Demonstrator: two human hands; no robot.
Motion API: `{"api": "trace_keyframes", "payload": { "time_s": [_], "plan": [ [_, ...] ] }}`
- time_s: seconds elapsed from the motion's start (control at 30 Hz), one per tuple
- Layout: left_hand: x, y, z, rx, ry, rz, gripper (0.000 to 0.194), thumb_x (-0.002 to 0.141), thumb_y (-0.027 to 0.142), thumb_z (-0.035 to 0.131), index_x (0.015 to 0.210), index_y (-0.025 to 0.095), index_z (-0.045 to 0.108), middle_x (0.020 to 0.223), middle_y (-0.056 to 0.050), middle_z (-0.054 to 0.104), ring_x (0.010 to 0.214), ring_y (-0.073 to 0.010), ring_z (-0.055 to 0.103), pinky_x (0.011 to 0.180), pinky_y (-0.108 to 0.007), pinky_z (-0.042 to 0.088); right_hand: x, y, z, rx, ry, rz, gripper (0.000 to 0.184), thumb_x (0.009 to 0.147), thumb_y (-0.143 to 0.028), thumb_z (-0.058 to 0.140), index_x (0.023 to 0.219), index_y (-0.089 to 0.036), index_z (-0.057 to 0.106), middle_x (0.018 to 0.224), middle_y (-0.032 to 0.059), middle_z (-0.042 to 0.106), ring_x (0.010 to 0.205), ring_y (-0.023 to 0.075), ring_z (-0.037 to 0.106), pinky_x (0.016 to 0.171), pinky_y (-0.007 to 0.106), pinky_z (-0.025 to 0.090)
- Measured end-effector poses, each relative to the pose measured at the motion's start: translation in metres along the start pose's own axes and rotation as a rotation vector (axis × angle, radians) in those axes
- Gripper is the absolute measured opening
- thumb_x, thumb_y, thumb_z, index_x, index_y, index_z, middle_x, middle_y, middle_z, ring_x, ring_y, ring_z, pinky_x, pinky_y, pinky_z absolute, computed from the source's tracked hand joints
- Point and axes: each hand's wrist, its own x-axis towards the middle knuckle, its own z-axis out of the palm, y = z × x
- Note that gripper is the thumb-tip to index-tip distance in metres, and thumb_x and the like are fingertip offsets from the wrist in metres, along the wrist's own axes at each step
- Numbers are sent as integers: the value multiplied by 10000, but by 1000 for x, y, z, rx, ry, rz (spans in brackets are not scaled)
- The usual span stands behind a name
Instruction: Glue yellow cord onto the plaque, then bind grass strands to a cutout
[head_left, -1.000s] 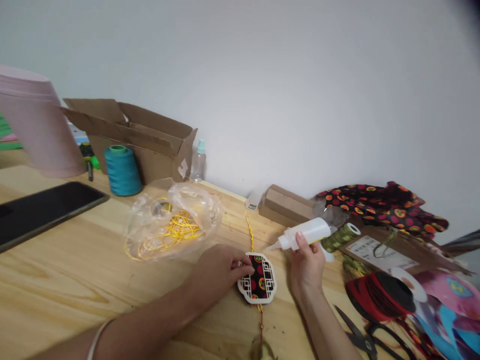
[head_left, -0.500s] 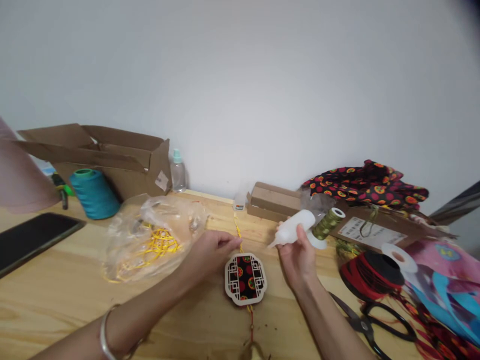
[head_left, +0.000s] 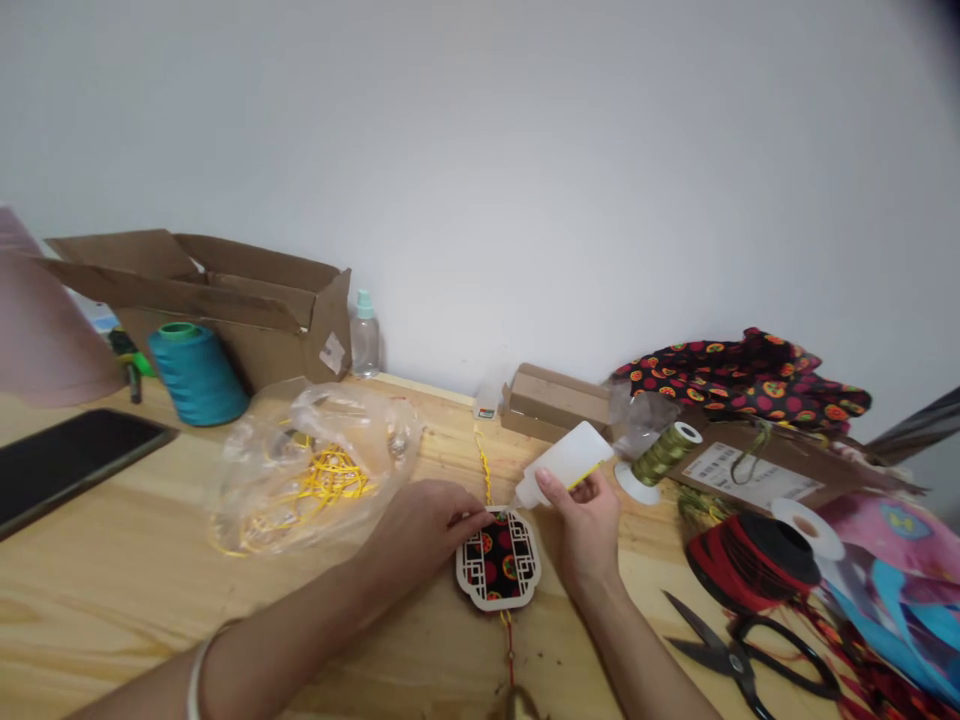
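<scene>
While narrow, left hand [head_left: 424, 528] at lobed fretwork pendant [head_left: 501, 562], right hand [head_left: 592, 535] around plastic bottle [head_left: 571, 460].

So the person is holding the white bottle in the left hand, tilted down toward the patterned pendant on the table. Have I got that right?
Not quite: the head view shows the white bottle in the right hand, not the left hand. It is indeed tilted down toward the patterned pendant on the table.
</scene>
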Motion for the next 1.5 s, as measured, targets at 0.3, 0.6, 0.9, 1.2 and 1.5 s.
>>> {"api": "trace_keyframes", "payload": {
  "time_s": [0.3,0.6,0.9,1.2,1.5],
  "plan": [
    [1,0,1,11,3,-5,375,822,401,390,664,190,655,609,1,629,570,-119,523,526,-212,320,-3,0,3,52,-20,67,267,545,-227,739,728,-147,561,661,-12,635,595,116,560,589,240,435],
    [2,-1,0,-127,36,-56,346,800,422,417,717,210,678,632,8,647,583,-120,533,536,-209,340,7,-14,-2,536,78,292,209,596,-299,662,743,-166,596,655,-10,641,586,110,571,533,213,446],
    [17,4,4,-93,-32,34,280,781,396,456,782,234,684,717,10,683,634,-127,567,577,-208,367,9,-10,-3,559,34,267,233,613,-273,651,817,-170,601,671,-4,650,607,118,579,574,232,461],
    [12,3,-2,-221,-46,21,426,841,406,292,835,189,658,689,16,653,607,-133,541,542,-213,370,9,-11,-4,558,44,243,143,643,-280,632,731,-174,597,653,-16,632,620,117,578,599,239,461],
    [-10,-1,-15,168,-88,88,351,798,441,411,1022,256,608,634,-14,627,598,-152,531,569,-245,355,11,-7,-5,579,37,243,150,658,-272,624,763,-168,602,683,-10,635,649,117,582,620,246,467]
  ]
}}
